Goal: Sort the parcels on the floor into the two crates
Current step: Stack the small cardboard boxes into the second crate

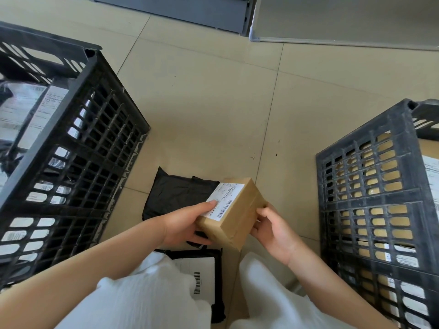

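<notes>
A small brown cardboard box (237, 210) with a white shipping label is held above the floor between both hands. My left hand (185, 224) grips its left end, thumb on the label. My right hand (273, 229) holds its right end. Under the box a black plastic mailer bag (175, 193) lies on the tiles. A second black mailer (202, 276) with a white barcode label lies between my knees. The black crate (78, 129) on the left holds bagged parcels with labels. The dark crate (370, 191) on the right holds brown cardboard boxes.
Beige floor tiles (213, 103) stretch between the two crates. A grey cabinet base (190, 13) and a framed board (332, 27) stand at the far edge. White trouser legs (147, 295) fill the bottom of the view.
</notes>
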The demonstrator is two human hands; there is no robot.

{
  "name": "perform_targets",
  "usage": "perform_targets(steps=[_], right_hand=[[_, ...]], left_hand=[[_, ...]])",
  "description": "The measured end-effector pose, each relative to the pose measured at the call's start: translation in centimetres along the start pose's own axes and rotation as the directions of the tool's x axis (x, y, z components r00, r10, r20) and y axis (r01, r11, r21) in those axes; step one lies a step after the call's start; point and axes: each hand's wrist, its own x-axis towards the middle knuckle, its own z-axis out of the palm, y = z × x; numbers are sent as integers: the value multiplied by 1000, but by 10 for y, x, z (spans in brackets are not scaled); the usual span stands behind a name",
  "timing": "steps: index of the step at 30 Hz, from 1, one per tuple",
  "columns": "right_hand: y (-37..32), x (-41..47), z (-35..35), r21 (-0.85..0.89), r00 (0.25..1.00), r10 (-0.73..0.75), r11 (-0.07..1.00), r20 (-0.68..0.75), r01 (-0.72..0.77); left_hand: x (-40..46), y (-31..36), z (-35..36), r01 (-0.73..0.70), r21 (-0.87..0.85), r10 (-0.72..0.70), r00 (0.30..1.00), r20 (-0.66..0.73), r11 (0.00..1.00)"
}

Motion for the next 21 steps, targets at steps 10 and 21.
perform_targets(steps=[10,21], right_hand=[[-2,-1,8,-32,993,-24,999,-112,21],[-3,-12,14,-220,999,51,974,7,-48]], left_hand=[[6,-2,-7,-92,4,92,996,-17,996],[4,2,-12,-217,29,217,976,-20,976]])
